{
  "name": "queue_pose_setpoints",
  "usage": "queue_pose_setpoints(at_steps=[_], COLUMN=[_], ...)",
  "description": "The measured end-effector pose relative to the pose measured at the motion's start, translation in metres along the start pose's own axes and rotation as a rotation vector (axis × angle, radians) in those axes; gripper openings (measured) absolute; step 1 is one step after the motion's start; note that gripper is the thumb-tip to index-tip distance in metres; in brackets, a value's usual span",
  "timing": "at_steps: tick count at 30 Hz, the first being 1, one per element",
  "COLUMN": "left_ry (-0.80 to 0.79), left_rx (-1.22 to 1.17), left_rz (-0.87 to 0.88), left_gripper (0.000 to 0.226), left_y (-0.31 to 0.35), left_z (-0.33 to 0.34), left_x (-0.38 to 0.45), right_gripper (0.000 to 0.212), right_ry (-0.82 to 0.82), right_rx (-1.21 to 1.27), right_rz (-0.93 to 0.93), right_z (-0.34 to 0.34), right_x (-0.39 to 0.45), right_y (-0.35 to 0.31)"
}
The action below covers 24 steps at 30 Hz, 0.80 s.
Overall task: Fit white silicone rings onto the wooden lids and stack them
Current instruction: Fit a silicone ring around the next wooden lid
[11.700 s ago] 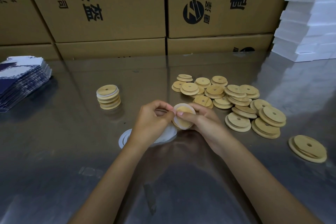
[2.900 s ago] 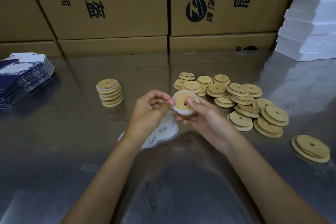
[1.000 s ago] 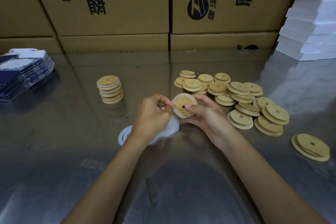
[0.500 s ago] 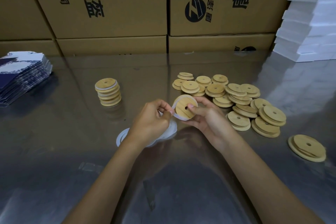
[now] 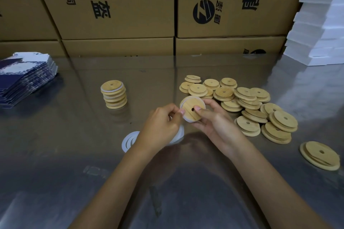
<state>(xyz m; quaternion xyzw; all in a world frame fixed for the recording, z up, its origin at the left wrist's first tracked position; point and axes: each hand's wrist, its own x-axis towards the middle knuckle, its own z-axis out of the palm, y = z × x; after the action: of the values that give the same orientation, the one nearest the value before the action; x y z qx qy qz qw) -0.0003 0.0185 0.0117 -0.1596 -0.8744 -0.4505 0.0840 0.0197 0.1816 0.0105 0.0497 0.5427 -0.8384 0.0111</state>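
1. I see a short column of round ringed lids (image 5: 114,94) on the glossy metal desk (image 5: 74,154).
2. Flat white silicone rings (image 5: 130,140) lie under my left hand (image 5: 161,126), whose fingers pinch a ring's edge.
3. My right hand (image 5: 214,122), fingers curled, grips the wooden lid (image 5: 191,108).
4. Loose discs (image 5: 251,106) are heaped to the right.

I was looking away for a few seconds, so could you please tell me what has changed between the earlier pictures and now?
Little has changed: both hands keep the same wooden lid, which the right hand has turned a little while the left hand still pinches the white ring at its edge. The finished stack, loose lids and spare rings are unmoved.
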Motion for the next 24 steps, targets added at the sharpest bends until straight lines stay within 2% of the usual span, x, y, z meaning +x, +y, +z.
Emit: queue_pose_setpoints(at_steps=[7,13,24], left_ry=[0.048,0.049,-0.001], left_rx=[0.057,0.05,-0.015], left_rz=[-0.045,-0.004,-0.015], left_gripper=[0.015,0.015,0.015], left_y=[-0.0021,-0.0028,-0.0066], left_z=[0.0071,0.0036,-0.0002], left_x=[-0.0007,-0.0001,0.0054], right_gripper=[0.034,0.027,0.026], right_ry=[-0.001,-0.011,-0.038], right_rx=[0.041,-0.164,-0.017], right_rz=[0.002,0.021,0.046], right_z=[-0.0012,-0.0007,-0.0054], right_x=[0.0013,0.0011,0.0042], right_y=[-0.0019,0.0031,0.0011])
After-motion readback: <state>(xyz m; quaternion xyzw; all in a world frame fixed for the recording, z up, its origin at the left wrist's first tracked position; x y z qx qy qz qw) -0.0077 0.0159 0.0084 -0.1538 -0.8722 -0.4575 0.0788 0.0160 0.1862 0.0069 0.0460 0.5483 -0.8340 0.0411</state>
